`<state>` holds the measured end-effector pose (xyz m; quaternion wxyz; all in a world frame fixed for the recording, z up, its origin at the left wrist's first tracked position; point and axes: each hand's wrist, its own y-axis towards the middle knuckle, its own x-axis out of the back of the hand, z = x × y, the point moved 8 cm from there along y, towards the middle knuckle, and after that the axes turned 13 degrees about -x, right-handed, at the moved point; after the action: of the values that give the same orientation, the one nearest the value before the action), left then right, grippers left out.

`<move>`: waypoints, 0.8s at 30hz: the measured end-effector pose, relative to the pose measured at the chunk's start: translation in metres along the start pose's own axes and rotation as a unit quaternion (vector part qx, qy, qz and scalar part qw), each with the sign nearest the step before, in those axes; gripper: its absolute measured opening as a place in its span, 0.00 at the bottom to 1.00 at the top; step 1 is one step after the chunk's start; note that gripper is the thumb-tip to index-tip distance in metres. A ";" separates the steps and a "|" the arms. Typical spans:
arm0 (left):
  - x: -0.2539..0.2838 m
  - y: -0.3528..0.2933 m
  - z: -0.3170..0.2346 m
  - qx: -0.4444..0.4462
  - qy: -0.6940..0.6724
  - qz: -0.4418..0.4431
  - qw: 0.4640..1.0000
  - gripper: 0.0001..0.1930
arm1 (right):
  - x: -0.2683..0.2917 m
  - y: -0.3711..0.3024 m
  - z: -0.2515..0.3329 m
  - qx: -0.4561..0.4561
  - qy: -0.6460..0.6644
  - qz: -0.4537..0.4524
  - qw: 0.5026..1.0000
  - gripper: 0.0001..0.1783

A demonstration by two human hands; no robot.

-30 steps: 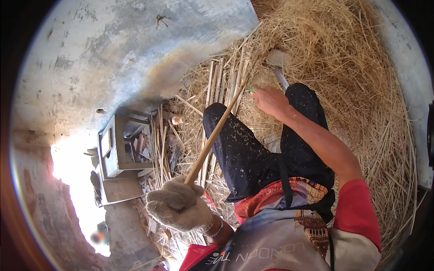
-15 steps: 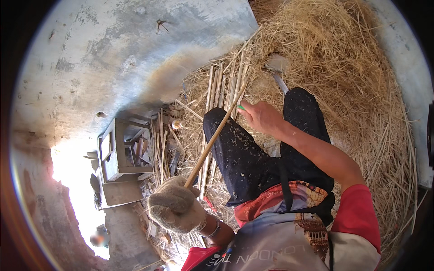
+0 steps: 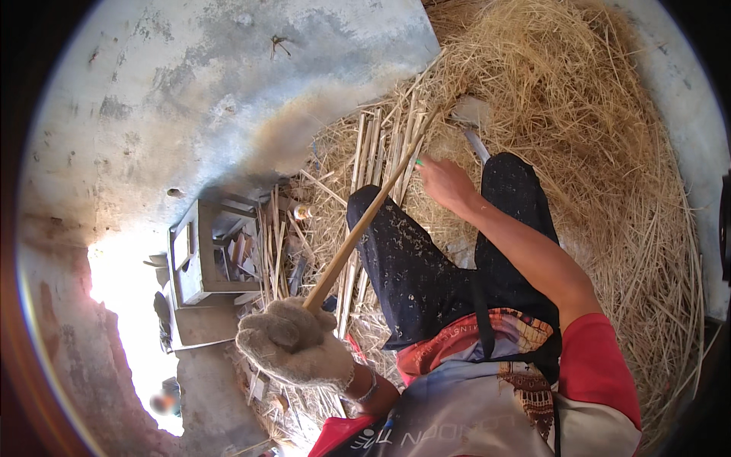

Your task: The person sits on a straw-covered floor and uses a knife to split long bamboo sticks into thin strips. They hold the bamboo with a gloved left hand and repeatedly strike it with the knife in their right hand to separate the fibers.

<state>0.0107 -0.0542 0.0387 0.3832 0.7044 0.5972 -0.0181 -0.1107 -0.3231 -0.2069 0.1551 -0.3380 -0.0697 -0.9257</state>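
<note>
My left hand (image 3: 293, 343), in a thick beige work glove, is closed around the near end of a long bamboo strip (image 3: 358, 232). The strip slants away to the right, passing over my left knee, its far end above the straw. My bare right hand (image 3: 449, 186) is closed beside the upper part of the strip. A small green thing (image 3: 419, 162) shows at its fingertips; its kind cannot be made out. Whether it touches the strip is unclear. Just beyond my right knee lies a metal blade (image 3: 477, 146), its near end hidden by the knee.
Split bamboo lengths (image 3: 369, 148) lie on the floor ahead. Fine straw-like shavings (image 3: 563, 99) are heaped ahead and right. An old wooden cabinet (image 3: 199, 251) with scraps stands left, near a small bottle (image 3: 302, 212). A weathered wall (image 3: 205, 91) rises at the far left.
My left hand has moved slightly left and towards me, and the strip shows a broader side. My right hand has moved a little farther away and to the right.
</note>
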 end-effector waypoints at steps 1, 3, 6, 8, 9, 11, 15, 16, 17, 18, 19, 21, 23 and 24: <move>0.002 -0.001 0.000 0.000 0.006 -0.022 1.000 0.17 | -0.002 -0.011 0.019 0.030 -0.027 0.017 0.999 0.15; 0.007 0.009 0.003 -0.010 0.004 0.041 0.999 0.18 | 0.008 -0.025 0.052 0.090 -0.087 0.034 0.992 0.15; -0.003 0.010 0.002 -0.049 -0.005 0.106 0.993 0.19 | 0.002 0.004 -0.026 -0.087 -0.077 0.082 0.990 0.17; -0.012 0.009 -0.001 -0.077 -0.017 0.172 0.982 0.19 | 0.008 0.015 -0.036 -0.059 -0.142 0.065 0.986 0.16; -0.010 0.005 -0.003 -0.079 -0.020 0.215 0.973 0.20 | 0.009 0.009 -0.025 -0.040 -0.122 0.067 0.989 0.14; 0.000 0.002 -0.004 -0.085 -0.051 0.257 0.961 0.24 | 0.008 -0.009 0.009 -0.018 -0.074 0.129 0.989 0.12; -0.012 -0.005 -0.006 -0.139 -0.056 0.371 0.917 0.28 | -0.002 -0.004 -0.026 -0.018 -0.052 0.051 0.997 0.15; -0.018 -0.006 -0.012 -0.202 -0.054 0.421 0.882 0.20 | 0.000 0.003 -0.037 -0.014 -0.080 0.051 0.995 0.15; -0.029 -0.009 -0.019 -0.267 -0.054 0.472 0.838 0.15 | 0.004 0.008 -0.041 -0.010 -0.103 0.048 0.993 0.15; -0.023 -0.009 -0.020 -0.279 -0.036 0.476 0.833 0.14 | 0.009 0.007 -0.025 -0.005 -0.128 0.051 0.990 0.15; -0.020 -0.008 -0.019 -0.297 -0.022 0.481 0.825 0.13 | 0.008 -0.002 -0.011 -0.001 -0.098 0.097 0.990 0.17; -0.020 -0.008 -0.018 -0.312 -0.004 0.482 0.819 0.15 | 0.003 -0.024 0.012 0.056 -0.079 0.063 0.993 0.17; -0.009 -0.001 -0.005 -0.304 -0.011 0.478 0.824 0.17 | 0.002 -0.020 -0.001 0.040 -0.023 0.056 0.997 0.19; -0.012 -0.002 -0.007 -0.280 -0.046 0.473 0.834 0.17 | 0.002 -0.012 -0.020 0.028 -0.060 0.041 0.997 0.17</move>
<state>0.0027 -0.0601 0.0480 0.5525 0.7621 0.1527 0.3012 -0.1280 -0.3172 -0.2217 0.1976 -0.3912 -0.0909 -0.8942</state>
